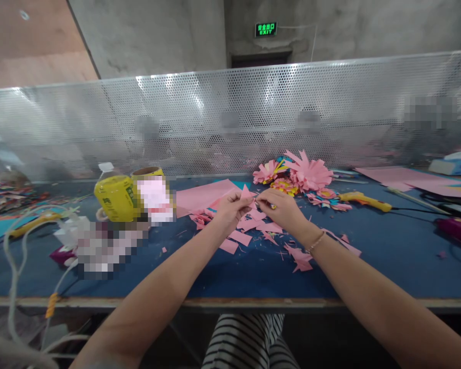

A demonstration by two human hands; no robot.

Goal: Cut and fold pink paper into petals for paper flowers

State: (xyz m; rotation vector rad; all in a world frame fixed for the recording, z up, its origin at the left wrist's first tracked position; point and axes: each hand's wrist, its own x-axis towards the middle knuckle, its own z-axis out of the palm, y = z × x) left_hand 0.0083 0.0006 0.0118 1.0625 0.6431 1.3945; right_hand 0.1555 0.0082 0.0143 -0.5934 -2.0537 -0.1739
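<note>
Near the middle of the blue table, my left hand [231,209] pinches a small pointed pink paper piece [246,192]. Close on its right, the fingers of my right hand [279,209] are pressed together at the right edge of this piece; what is between them is too small to make out. Pink paper scraps [241,237] lie below and between both hands. A pink star-shaped cutout [301,258] rests below my right wrist. Behind my left hand lies a large pink sheet [202,197]. Large pink paper flowers [309,173] stand behind my right hand.
A yellow-labelled bottle [116,197] and a tape roll [148,171] stand at the left, among white cables [14,261]. A yellow glue gun [364,200] lies at the right, with pink sheets [411,180] beyond. A perforated metal panel [200,123] closes the back.
</note>
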